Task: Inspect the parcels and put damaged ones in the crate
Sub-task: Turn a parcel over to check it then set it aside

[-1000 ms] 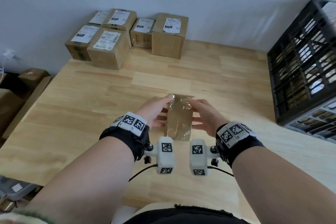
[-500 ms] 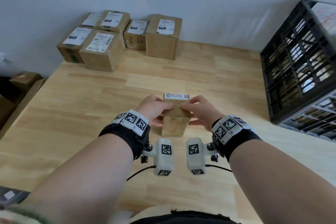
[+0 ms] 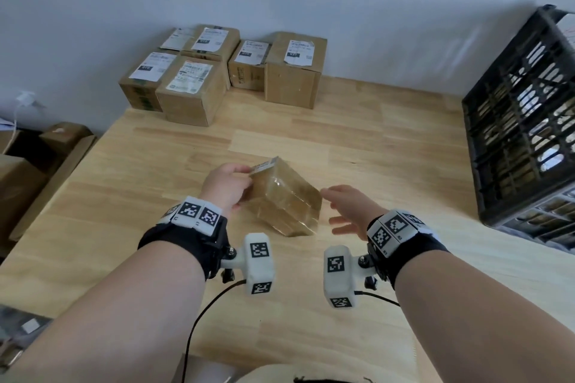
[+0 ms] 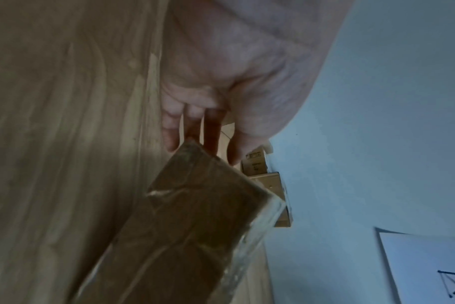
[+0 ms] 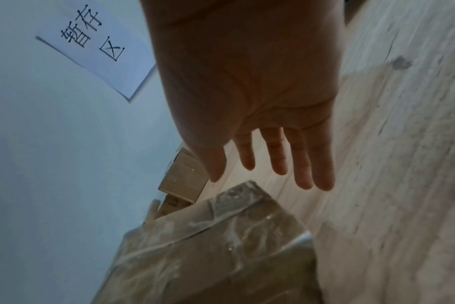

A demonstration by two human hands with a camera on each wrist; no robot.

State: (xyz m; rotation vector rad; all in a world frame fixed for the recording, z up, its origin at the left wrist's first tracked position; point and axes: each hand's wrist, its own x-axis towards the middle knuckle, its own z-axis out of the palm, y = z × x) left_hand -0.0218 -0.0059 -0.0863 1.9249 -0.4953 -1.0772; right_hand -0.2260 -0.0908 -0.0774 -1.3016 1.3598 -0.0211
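Left hand (image 3: 228, 188) grips tilted parcel (image 3: 284, 200); contact blurred.

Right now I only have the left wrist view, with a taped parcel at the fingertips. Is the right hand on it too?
Observer: No. The right hand is open beside the parcel, fingers straight, gripping nothing.
Operator: Where is the crate?
Observer: The head view shows the black crate at the right side of the table, well apart from the parcel.
Operator: I see some boxes by the wall. How many?
Observer: Six labelled boxes are grouped at the table's far left corner against the wall.
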